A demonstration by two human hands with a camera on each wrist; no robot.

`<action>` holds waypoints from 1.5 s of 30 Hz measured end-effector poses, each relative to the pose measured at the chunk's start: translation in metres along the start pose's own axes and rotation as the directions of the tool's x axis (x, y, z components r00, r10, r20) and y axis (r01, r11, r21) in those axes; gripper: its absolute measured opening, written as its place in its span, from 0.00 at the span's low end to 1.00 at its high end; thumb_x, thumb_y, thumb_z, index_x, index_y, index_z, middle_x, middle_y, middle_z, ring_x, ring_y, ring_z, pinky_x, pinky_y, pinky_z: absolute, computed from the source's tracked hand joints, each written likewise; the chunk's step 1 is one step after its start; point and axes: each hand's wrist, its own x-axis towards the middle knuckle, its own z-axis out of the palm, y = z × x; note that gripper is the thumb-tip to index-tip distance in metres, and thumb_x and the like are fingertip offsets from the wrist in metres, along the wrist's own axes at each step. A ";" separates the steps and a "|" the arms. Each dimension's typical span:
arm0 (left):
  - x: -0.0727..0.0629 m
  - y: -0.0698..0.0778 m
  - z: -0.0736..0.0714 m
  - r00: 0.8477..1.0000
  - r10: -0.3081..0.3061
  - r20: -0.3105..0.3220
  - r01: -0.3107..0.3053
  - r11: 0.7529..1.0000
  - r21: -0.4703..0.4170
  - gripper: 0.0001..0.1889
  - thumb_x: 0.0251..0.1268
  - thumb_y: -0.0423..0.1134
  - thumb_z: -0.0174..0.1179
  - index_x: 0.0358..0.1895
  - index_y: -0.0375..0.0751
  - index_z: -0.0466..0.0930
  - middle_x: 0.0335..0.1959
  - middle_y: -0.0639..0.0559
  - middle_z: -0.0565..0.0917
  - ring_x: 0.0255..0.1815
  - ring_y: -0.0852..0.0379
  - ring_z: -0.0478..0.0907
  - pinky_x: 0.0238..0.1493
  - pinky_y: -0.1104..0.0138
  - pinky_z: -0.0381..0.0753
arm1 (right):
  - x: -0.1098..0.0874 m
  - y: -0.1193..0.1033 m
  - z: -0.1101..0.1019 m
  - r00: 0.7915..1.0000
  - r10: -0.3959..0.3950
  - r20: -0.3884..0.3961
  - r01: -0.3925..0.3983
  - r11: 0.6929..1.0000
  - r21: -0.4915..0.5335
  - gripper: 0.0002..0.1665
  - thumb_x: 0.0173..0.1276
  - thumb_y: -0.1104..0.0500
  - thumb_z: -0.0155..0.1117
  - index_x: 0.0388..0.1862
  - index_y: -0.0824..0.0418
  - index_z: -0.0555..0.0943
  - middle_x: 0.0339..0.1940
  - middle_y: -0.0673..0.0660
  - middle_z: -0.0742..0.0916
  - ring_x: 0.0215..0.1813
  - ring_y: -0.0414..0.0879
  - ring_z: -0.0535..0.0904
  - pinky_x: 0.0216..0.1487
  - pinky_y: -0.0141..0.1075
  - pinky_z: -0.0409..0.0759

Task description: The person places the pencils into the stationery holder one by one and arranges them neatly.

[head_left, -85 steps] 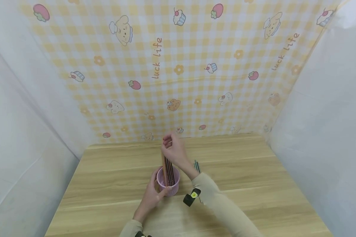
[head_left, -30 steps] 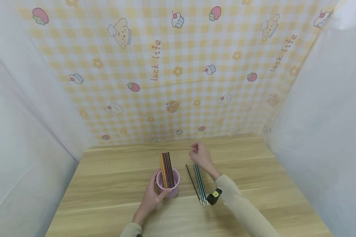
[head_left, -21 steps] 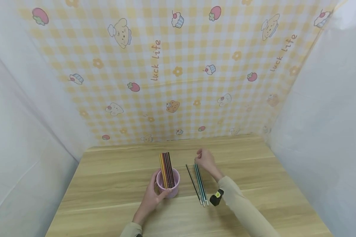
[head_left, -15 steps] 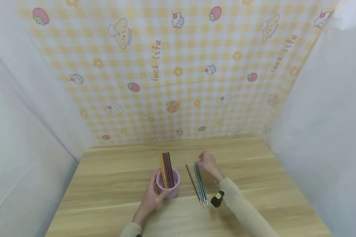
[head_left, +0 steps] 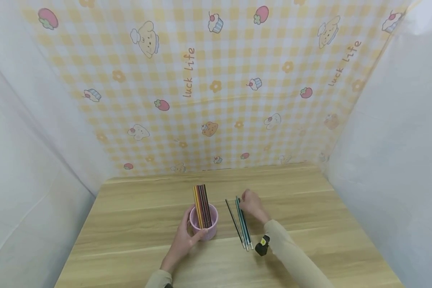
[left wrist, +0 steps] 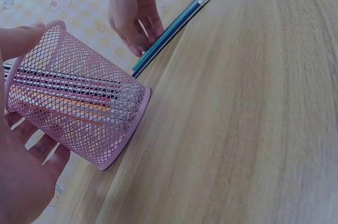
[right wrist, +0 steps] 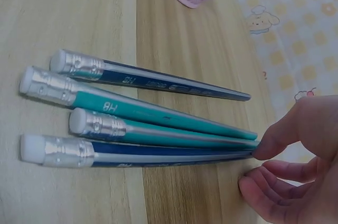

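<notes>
My left hand (head_left: 183,239) grips a pink mesh pencil cup (left wrist: 68,97), thumb at the near rim and fingers round its far side. Inside lean several pencils (head_left: 201,204) in yellow, red-brown and black. Right of the cup, several eraser-topped pencils lie on the table: a navy pencil (right wrist: 158,81) slightly apart, then two teal pencils (right wrist: 142,113) and another navy pencil (right wrist: 158,156) close together. At the far ends of this group is my right hand (head_left: 252,204). Its thumb touches the outer navy pencil's end, while the fingers bend loosely beside it, a gap from the thumb.
The wood-grain table (head_left: 137,224) ends at a yellow checked backdrop (head_left: 216,108) printed with cartoons. White sheets hang at the left (head_left: 29,160) and right (head_left: 389,160). A black wrist camera (head_left: 262,246) sits at the right sleeve.
My right hand has left the tops of the pencils in the cup, moved right, and come down at the far ends of the pencils on the table. The left hand stays on the cup.
</notes>
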 end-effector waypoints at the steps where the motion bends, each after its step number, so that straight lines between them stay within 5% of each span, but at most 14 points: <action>1: 0.000 0.000 0.000 1.000 0.000 -0.001 0.000 1.000 -0.001 0.46 0.57 0.35 0.74 0.77 0.38 0.58 0.73 0.36 0.69 0.72 0.35 0.69 0.75 0.37 0.63 | 0.000 -0.001 0.001 1.000 0.001 -0.001 -0.001 1.000 -0.010 0.19 0.55 0.71 0.63 0.48 0.71 0.75 0.31 0.58 0.81 0.30 0.47 0.75 0.29 0.33 0.78; 15: 0.001 -0.002 0.000 1.000 0.021 0.004 -0.021 1.000 -0.010 0.46 0.56 0.34 0.74 0.77 0.38 0.57 0.74 0.35 0.69 0.72 0.34 0.69 0.74 0.37 0.64 | -0.001 -0.007 0.008 1.000 -0.003 -0.003 0.003 0.996 -0.084 0.10 0.56 0.71 0.61 0.31 0.62 0.70 0.22 0.52 0.73 0.21 0.43 0.66 0.17 0.30 0.64; 22: 0.000 -0.002 0.000 1.000 0.019 0.006 -0.019 1.000 -0.011 0.46 0.57 0.34 0.74 0.77 0.38 0.57 0.74 0.35 0.69 0.72 0.34 0.69 0.74 0.38 0.64 | 0.005 -0.001 0.006 1.000 0.002 0.000 -0.002 1.000 -0.030 0.23 0.62 0.69 0.60 0.13 0.53 0.64 0.08 0.44 0.67 0.12 0.37 0.57 0.11 0.26 0.54; 27: 0.001 -0.001 -0.001 1.000 0.020 0.008 -0.019 1.000 -0.019 0.45 0.57 0.34 0.74 0.77 0.37 0.58 0.73 0.34 0.69 0.71 0.32 0.69 0.74 0.37 0.64 | 0.004 -0.008 -0.003 0.998 -0.038 -0.058 0.041 0.998 0.044 0.03 0.63 0.68 0.61 0.31 0.66 0.76 0.20 0.54 0.80 0.16 0.40 0.69 0.15 0.26 0.65; 30: 0.001 -0.001 -0.001 1.000 0.016 0.012 -0.015 1.000 -0.023 0.45 0.57 0.35 0.73 0.77 0.38 0.57 0.73 0.34 0.68 0.71 0.31 0.69 0.74 0.36 0.64 | 0.003 -0.018 -0.012 0.993 -0.070 -0.099 0.078 0.994 0.074 0.14 0.62 0.68 0.62 0.46 0.74 0.78 0.34 0.65 0.88 0.26 0.48 0.82 0.23 0.34 0.81; 33: 0.001 0.000 -0.001 1.000 0.010 0.016 -0.010 1.000 -0.026 0.45 0.58 0.34 0.73 0.77 0.39 0.57 0.73 0.33 0.68 0.72 0.31 0.68 0.74 0.36 0.64 | 0.004 -0.029 -0.020 0.988 -0.093 -0.127 0.104 0.991 0.083 0.17 0.62 0.66 0.62 0.49 0.75 0.78 0.40 0.69 0.89 0.35 0.54 0.88 0.33 0.40 0.88; 45: 0.001 0.002 -0.002 1.000 0.011 0.012 -0.011 1.000 -0.020 0.46 0.56 0.34 0.74 0.77 0.38 0.58 0.73 0.35 0.69 0.72 0.34 0.69 0.74 0.37 0.64 | 0.001 -0.087 -0.053 0.952 -0.207 -0.224 0.249 0.952 0.178 0.20 0.65 0.60 0.64 0.53 0.70 0.76 0.45 0.67 0.86 0.47 0.59 0.85 0.49 0.49 0.88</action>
